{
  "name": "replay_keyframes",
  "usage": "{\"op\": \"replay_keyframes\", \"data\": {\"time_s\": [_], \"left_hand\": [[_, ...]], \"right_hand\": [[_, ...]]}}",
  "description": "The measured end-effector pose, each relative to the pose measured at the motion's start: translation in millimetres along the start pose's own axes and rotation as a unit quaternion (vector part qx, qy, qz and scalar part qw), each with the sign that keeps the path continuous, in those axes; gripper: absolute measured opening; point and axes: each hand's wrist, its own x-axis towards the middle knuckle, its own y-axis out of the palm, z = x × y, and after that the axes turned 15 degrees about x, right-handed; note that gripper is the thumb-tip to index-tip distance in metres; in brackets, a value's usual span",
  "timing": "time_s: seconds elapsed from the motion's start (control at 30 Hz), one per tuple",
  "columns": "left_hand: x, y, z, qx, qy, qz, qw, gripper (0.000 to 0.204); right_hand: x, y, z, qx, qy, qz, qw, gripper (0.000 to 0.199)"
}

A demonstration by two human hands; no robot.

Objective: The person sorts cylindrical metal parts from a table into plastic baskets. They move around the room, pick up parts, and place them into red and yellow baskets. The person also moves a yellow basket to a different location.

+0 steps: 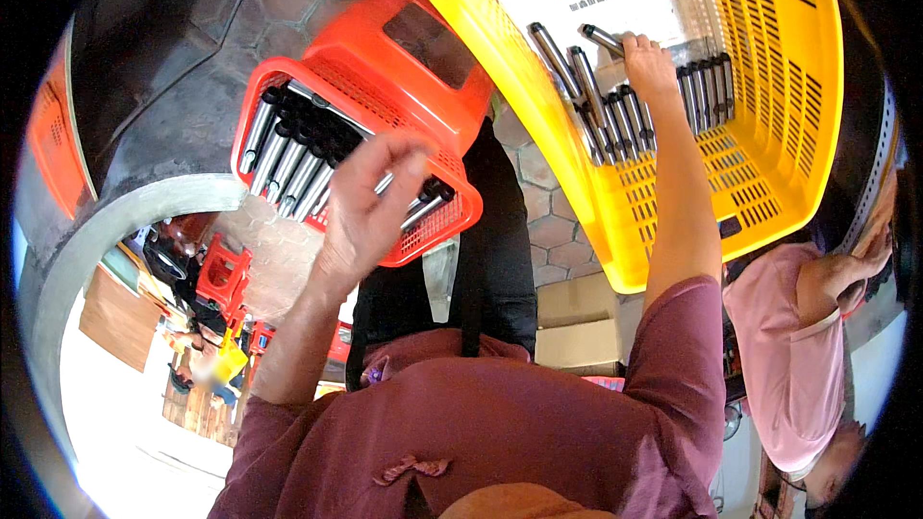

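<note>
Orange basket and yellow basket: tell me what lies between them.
In the head view, a black bag or apron and a strip of hexagonal paving lie between the orange basket and the yellow basket. Nothing else shows there.

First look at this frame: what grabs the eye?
The big yellow basket at upper right, where the right hand touches a row of silver, black-tipped cylindrical tubes laid along its floor. Left of it, a red basket holds more of the same tubes, with the left hand spread open over them. Another person in pink stands at the right edge.
</note>
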Motion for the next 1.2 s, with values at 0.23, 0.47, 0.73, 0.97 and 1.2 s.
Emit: {"op": "replay_keyframes", "data": {"time_s": [0.23, 0.47, 0.73, 0.97, 1.2], "left_hand": [[104.6, -47.6, -19.8, 0.043, 0.142, -0.210, 0.966, 0.028], [186.9, -55.7, -67.3, 0.163, 0.253, -0.253, 0.919, 0.053], [201.2, -40.2, -84.0, 0.217, 0.287, -0.270, 0.893, 0.036], [211.4, -39.9, -75.9, 0.204, 0.324, -0.296, 0.875, 0.029], [205.5, -32.1, -86.4, 0.205, 0.274, -0.283, 0.896, 0.029]], "right_hand": [[50.0, -49.5, 71.3, 0.196, -0.011, -0.159, 0.968, 0.031], [135.7, -35.0, 141.9, 0.246, -0.043, -0.240, 0.938, 0.036], [119.0, -27.1, 140.6, 0.281, -0.018, -0.220, 0.934, 0.039], [125.0, -37.4, 154.4, 0.316, 0.003, -0.245, 0.917, 0.045], [114.4, -23.1, 141.1, 0.327, -0.032, -0.259, 0.908, 0.042]]}}
